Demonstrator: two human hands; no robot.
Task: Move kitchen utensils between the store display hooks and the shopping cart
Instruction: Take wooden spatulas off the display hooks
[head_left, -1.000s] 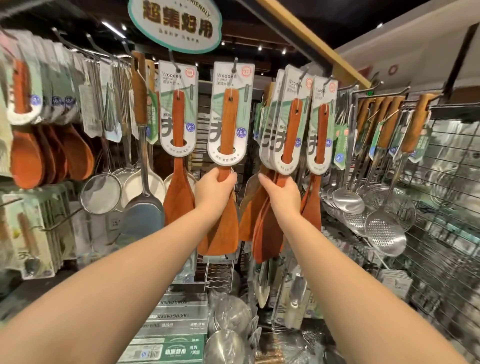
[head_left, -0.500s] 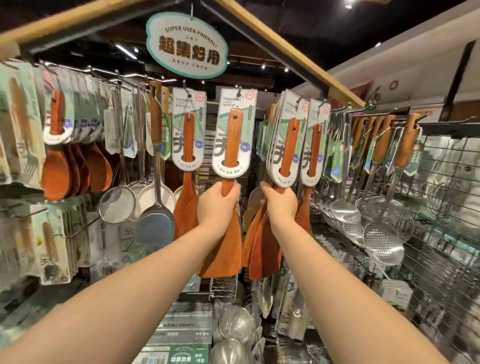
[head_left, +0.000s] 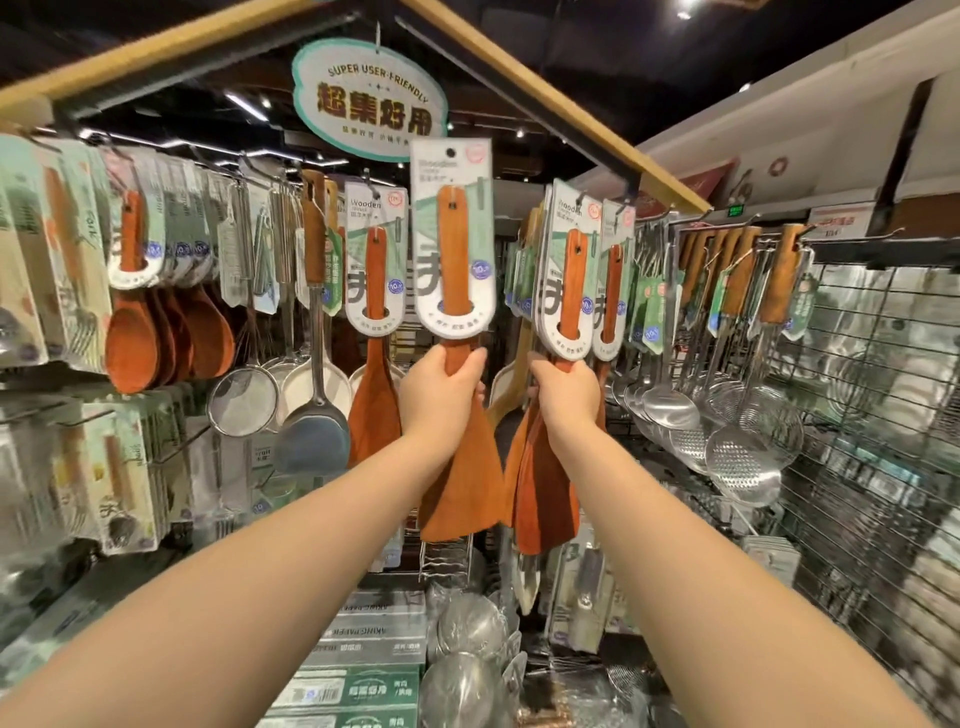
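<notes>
Wooden spatula (head_left: 454, 270) in left hand (head_left: 441, 392) rose; right hand (head_left: 566, 395) grips second spatula (head_left: 571, 291).

Left hand (head_left: 441, 392) round the neck of a spatula (head_left: 454, 270) at centre, its card higher than the neighbours and in front of the lower edge of the hanging sign (head_left: 369, 98). Just left, a second spatula (head_left: 375, 395) on a hook; further left a turner (head_left: 311, 441), a strainer (head_left: 244, 400), then a row of wooden spoons (head_left: 156, 348). Right hand (head_left: 566, 395) round a bunch of spatulas (head_left: 571, 280) just right of centre, card tops at the hooks. Right of those, ladles (head_left: 670, 410) and skimmers (head_left: 743, 467) on hooks, wire grid (head_left: 883, 415) beyond. Below the hands, stacked boxes (head_left: 358, 675), metalware (head_left: 467, 629) to their right.
</notes>
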